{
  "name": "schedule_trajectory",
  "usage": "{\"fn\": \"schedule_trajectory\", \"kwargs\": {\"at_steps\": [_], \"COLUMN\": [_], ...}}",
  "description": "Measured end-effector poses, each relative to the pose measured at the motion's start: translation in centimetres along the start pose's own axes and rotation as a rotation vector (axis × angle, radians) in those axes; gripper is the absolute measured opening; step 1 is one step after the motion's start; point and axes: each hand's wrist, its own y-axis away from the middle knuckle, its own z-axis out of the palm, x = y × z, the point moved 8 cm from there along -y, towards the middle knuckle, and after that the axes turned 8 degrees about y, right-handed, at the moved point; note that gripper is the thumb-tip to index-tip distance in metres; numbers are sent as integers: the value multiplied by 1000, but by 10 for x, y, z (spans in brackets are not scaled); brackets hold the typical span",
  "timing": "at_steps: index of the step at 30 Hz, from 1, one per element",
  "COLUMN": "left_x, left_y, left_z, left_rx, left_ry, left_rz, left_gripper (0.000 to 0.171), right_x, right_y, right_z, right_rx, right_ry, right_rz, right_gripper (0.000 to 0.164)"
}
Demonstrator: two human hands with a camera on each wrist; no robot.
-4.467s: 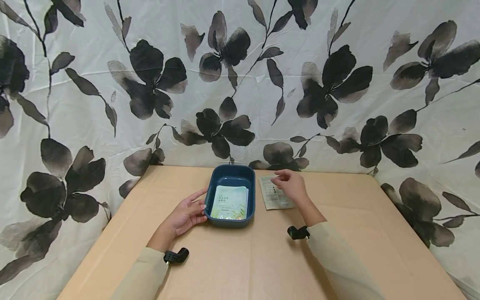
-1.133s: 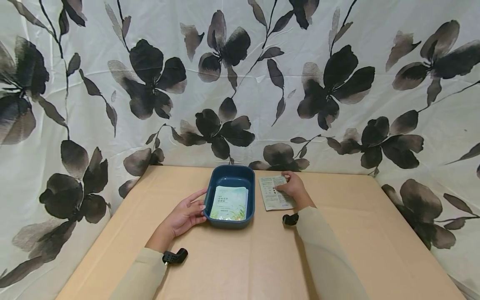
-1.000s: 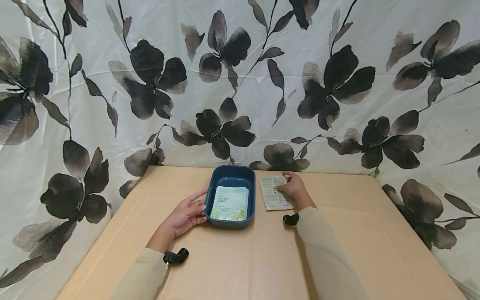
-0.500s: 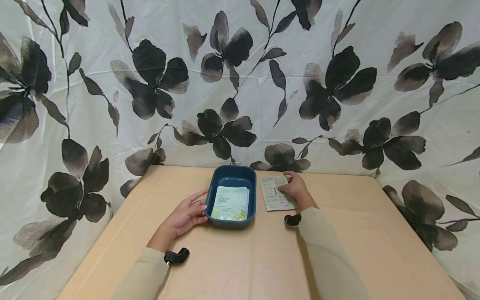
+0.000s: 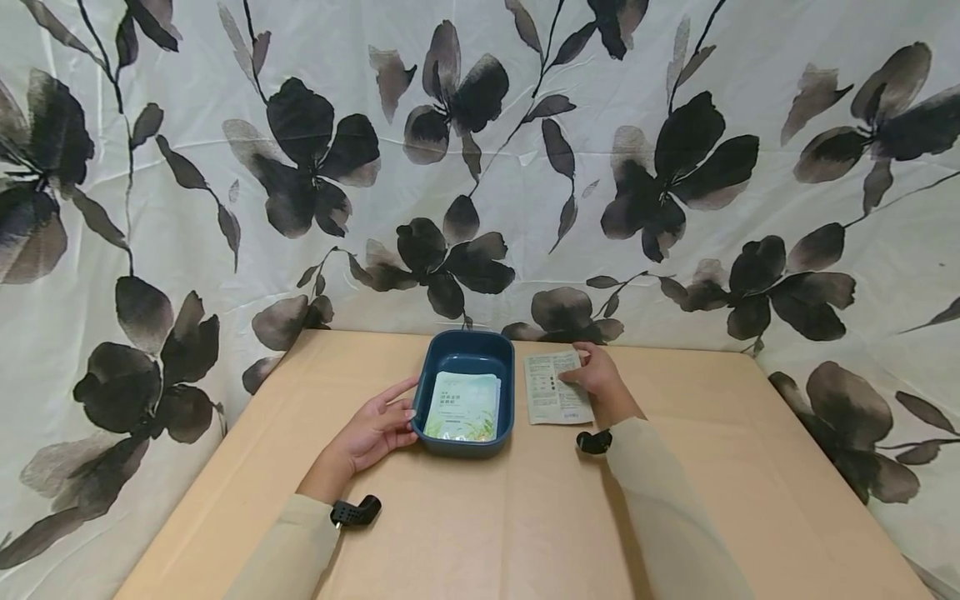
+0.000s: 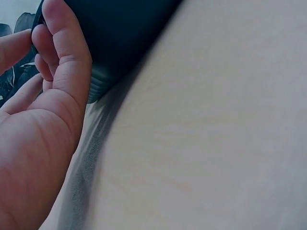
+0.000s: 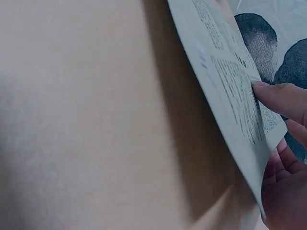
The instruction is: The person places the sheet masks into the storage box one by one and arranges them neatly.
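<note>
A dark blue plastic tub (image 5: 463, 346) stands near the table's far edge. Inside it lies a pale green flat packet (image 5: 462, 408) with printed plants, apparently on top of at least one more. My left hand (image 5: 371, 433) rests its loosely bent fingers against the tub's left wall; in the left wrist view the fingertips meet the dark rim. To the right of the tub is another flat packet (image 5: 551, 392), its text side up. My right hand (image 5: 600, 383) pinches that packet's right edge, thumb on top and fingers beneath. In the right wrist view the packet's near edge is raised above the table.
The light tan table (image 5: 450, 533) extends toward me and to both sides. A white curtain (image 5: 555, 50) with dark flowers hangs right behind its far edge and along its sides. Each wrist wears a small black camera (image 5: 356, 510).
My right hand, hovering above the loose packet several seconds ago, came down to pinch its right edge. Over the last second the packet has turned slightly. My left hand has stayed at the tub.
</note>
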Motion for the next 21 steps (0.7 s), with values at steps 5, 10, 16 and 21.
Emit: {"fn": "schedule_trajectory", "kwargs": {"at_steps": [5,10,16,21], "left_x": [0,1,1,2], "left_y": [1,1,2,4], "left_z": [-1,-1,1,1], "left_rx": [11,21,13,-1], "left_ry": [-8,-6,1,-1], "left_rz": [-4,-8,-15,-13], "left_gripper": [68,68,68,69], "right_x": [-1,-2,-1,-1], "right_y": [1,5,8,10], "right_z": [-3,-8,-9,-7], "right_rx": [9,26,0,-18], "right_ry": [20,74,44,9], "right_rz": [-13,-29,-27,-34], "right_gripper": [85,80,77,75]}}
